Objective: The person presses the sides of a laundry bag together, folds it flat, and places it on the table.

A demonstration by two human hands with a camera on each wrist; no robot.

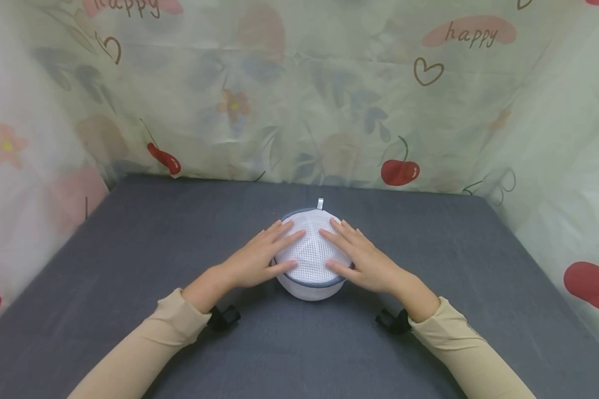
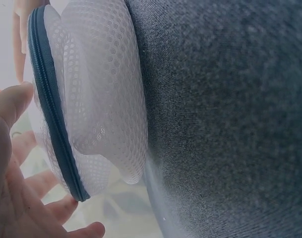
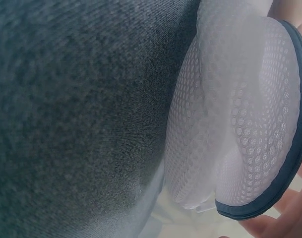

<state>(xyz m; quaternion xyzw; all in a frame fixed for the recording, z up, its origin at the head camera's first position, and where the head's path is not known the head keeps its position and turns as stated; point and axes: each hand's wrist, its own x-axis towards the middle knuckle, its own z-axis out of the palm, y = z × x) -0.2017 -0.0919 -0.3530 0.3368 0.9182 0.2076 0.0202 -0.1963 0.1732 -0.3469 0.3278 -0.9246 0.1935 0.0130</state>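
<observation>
A round white mesh laundry bag (image 1: pixel 311 266) with a dark blue zipped rim stands on the table, a small pale tab at its far edge. My left hand (image 1: pixel 259 255) rests on the left of its top with fingers spread and nearly straight. On the right side my right hand (image 1: pixel 366 257) lies the same way, its fingertips on the mesh. In the left wrist view the blue zipper (image 2: pixel 54 106) runs round the rim, and the soft mesh side below it is creased. The right wrist view shows the blue edging (image 3: pixel 284 173) and the sagging mesh wall.
A dark grey cloth covers the table (image 1: pixel 105 266). Behind it and at both sides hangs a printed curtain (image 1: pixel 299 111) with cherries, flowers and hearts. Black wrist straps (image 1: pixel 223 318) show under both forearms.
</observation>
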